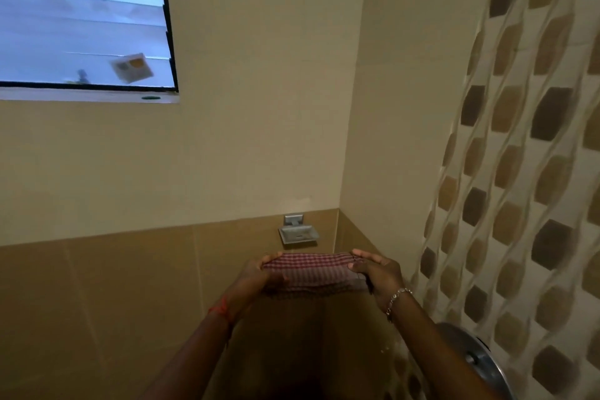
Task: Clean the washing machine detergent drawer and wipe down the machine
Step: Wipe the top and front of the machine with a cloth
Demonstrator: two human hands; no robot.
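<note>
A red and white checked cloth point(311, 273) is stretched out flat between both hands, in front of the tiled corner of the room. My left hand point(259, 273) grips its left end, thumb on top. My right hand point(376, 273) grips its right end; a metal bracelet sits on that wrist. A red thread circles my left wrist. Neither the washing machine nor its detergent drawer is in view.
A metal soap dish point(298, 233) is fixed to the wall just above the cloth. A louvred window point(81, 16) with a small packet on its glass is upper left. A patterned tile wall point(519, 172) runs down the right, with a round metal fitting point(477, 364) low on it.
</note>
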